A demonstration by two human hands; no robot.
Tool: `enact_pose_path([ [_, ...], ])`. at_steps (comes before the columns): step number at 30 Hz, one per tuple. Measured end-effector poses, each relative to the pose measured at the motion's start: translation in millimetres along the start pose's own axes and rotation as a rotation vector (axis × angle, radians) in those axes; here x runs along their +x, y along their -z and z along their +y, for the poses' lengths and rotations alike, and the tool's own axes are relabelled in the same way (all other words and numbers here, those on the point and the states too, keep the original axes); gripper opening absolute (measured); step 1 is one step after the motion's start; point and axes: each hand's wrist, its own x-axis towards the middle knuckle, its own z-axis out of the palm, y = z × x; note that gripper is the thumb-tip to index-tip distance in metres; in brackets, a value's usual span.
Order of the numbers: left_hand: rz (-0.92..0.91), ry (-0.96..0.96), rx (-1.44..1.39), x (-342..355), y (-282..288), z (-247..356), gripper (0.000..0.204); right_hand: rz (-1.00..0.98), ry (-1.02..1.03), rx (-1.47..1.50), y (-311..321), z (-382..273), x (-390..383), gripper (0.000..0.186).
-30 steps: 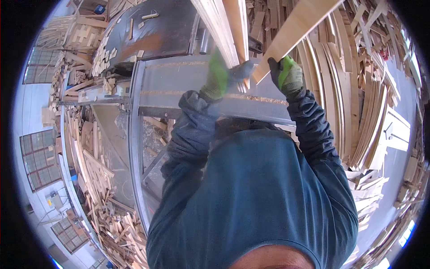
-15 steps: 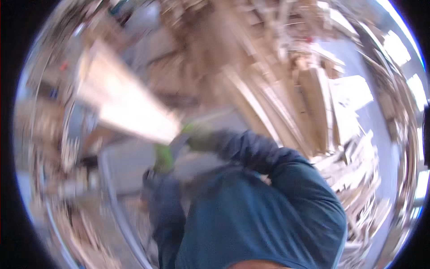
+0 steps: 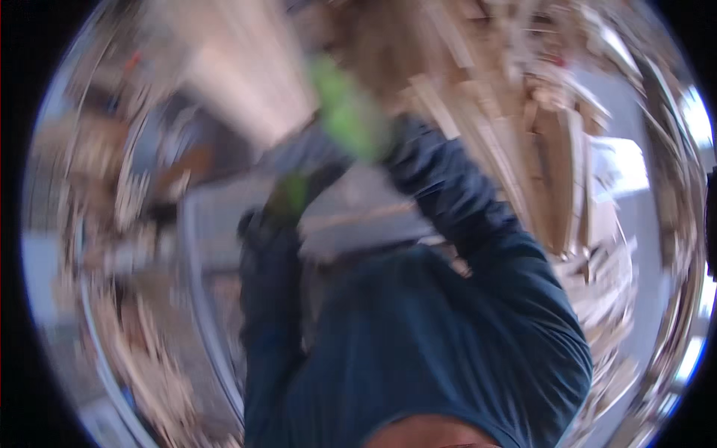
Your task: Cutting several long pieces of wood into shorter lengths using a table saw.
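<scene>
A wide, pale wooden board (image 3: pixel 250 75), smeared by motion, stretches away from me toward the upper left. My right hand (image 3: pixel 347 112), in a bright green glove, lies along the right edge of its near end and appears closed on it. Just below that end is my left hand (image 3: pixel 287 196), in a green and dark glove; its fingers are too blurred to make out. Between the two gloves shows a dark grey shape (image 3: pixel 306 149), which could be the board's shaded end or something else.
A grey flat surface (image 3: pixel 358 231) with a pale metal rim (image 3: pixel 190 261) lies in front of my body. Long wood pieces (image 3: pixel 485 138) are piled on the right, with splintered offcuts (image 3: pixel 609 299) nearer me. More scrap wood (image 3: pixel 142 358) lies at lower left.
The board and both hands have moved up and away from my body. My right hand has gone farther than the left, and the gap between them has widened.
</scene>
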Motion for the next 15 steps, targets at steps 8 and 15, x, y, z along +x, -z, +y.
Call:
enact_pose_path([
  [8, -0.11, 0.191, -0.527, 6, 15, 8, 0.109, -0.507, 1.135, 0.867, -61, 97, 103, 0.032],
  [15, -0.223, 0.302, -0.614, -48, -65, -89, 0.099, -0.473, 1.231, 1.015, -91, 87, 95, 0.035],
])
